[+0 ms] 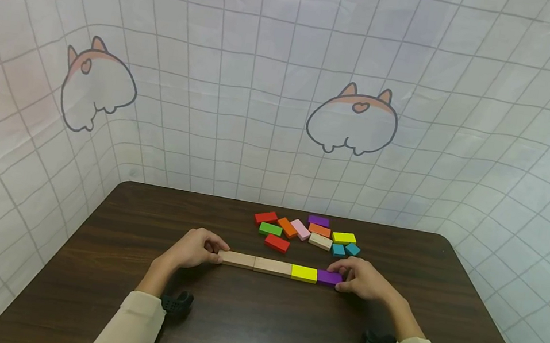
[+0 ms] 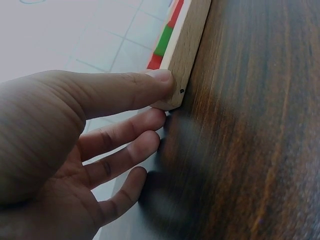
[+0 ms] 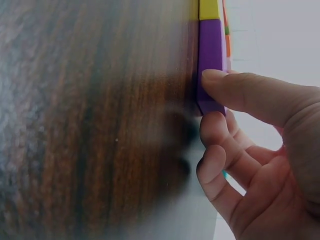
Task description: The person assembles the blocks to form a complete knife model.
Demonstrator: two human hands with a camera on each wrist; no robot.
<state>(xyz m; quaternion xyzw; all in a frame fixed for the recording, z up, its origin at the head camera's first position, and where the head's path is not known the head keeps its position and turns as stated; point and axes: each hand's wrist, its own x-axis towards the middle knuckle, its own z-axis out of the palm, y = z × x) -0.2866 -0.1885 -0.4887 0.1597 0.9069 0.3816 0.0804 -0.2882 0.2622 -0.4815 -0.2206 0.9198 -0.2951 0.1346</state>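
A straight row of wooden blocks lies flat on the dark table, end to end. From left to right come a plain wood block (image 1: 238, 259), a second plain block (image 1: 273, 267), a yellow block (image 1: 304, 274) and a purple block (image 1: 329, 278). My left hand (image 1: 196, 249) pinches the outer end of the first plain block, its thumb (image 2: 150, 82) on the near side. At the other end, my right hand (image 1: 365, 280) pinches the purple block between thumb (image 3: 240, 90) and fingers. In the wrist views, the remaining fingers are bent beside the block ends.
Behind the row lie several loose blocks, among them a green block (image 1: 270, 229), a red block (image 1: 277, 243), a pink block (image 1: 301, 230) and a teal block (image 1: 338, 250). A white grid-patterned curtain (image 1: 246, 150) surrounds the table (image 1: 254, 325) at the back and sides.
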